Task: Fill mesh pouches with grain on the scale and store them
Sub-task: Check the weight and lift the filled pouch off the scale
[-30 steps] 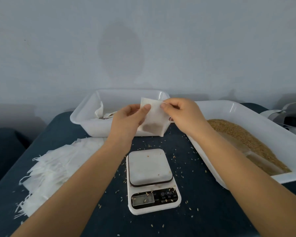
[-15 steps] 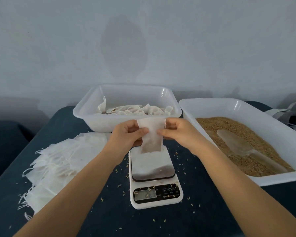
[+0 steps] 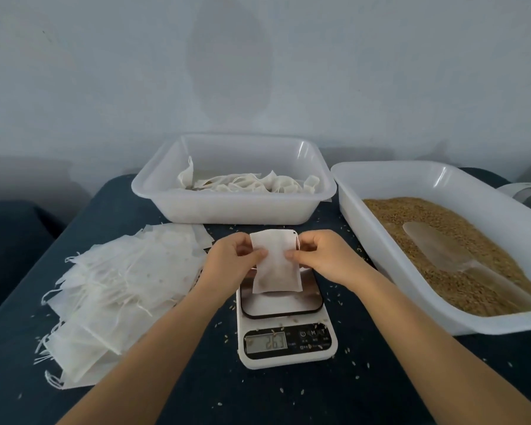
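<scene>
Head view, and I take the white digital kitchen scale (image 3: 284,326) with its dark-rimmed square platform as my landmark. Over the far half of that platform I see a white rectangular mesh pouch (image 3: 276,265) with a thin drawstring at its upper right corner. My left hand (image 3: 230,265) pinches the pouch by its left edge, thumb on the front; my right hand (image 3: 322,259) pinches the right edge the same way. Both hands have their fingers curled round the fabric. The pouch's bottom edge lies at the platform, but I cannot tell whether it rests there or hangs just above. The scale's display is lit, its digits too blurred for me to trust.

Left of the scale lies a loose heap of flat white empty pouches (image 3: 114,289) with trailing strings. Beyond the scale stands a white translucent plastic tub (image 3: 233,204) holding filled pouches. Right of the scale sits a larger white plastic tray (image 3: 377,250) of brown grain (image 3: 460,228), with a clear plastic scoop (image 3: 442,253) lying on the grain. Stray grains dot the dark blue bench (image 3: 288,394) around the scale.
</scene>
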`<control>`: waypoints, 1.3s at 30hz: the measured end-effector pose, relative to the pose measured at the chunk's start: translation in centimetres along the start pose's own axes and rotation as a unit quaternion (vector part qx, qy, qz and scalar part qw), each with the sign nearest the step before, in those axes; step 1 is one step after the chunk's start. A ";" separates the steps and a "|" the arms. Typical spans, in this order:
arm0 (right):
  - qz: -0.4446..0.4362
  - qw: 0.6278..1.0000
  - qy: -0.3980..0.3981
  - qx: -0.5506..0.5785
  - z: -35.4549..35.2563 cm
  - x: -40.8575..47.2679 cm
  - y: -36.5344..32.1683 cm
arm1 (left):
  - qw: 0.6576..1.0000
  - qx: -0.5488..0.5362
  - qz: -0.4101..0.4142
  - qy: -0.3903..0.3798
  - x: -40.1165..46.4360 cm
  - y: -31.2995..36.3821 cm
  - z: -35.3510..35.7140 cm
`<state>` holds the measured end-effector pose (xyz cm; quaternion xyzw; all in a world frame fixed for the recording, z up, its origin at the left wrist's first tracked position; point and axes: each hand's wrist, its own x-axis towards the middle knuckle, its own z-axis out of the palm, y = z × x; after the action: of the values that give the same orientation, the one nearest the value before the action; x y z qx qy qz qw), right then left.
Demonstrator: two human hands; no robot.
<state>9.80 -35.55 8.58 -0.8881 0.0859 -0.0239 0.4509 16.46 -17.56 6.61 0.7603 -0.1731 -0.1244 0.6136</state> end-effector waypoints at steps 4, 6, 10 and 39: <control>-0.014 0.998 0.020 -0.064 0.1 0.1 -0.1 | 0.998 0.055 0.023 0.020 0.2 -0.3 0.1; -0.010 0.997 0.029 -0.068 0.0 0.0 0.0 | 0.997 0.063 0.027 0.028 0.2 -0.4 0.1; 0.010 0.997 0.059 -0.057 -0.1 -0.3 0.1 | 0.996 0.064 0.034 0.050 0.0 -0.3 -0.2; 0.011 0.995 0.076 -0.061 -0.4 0.2 -0.1 | 0.982 0.165 0.055 0.077 0.4 -0.7 -1.3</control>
<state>9.97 -35.83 8.88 -0.9085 0.1313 -0.0809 0.3883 17.37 -16.47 6.21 0.8476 -0.1851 -0.0013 0.4973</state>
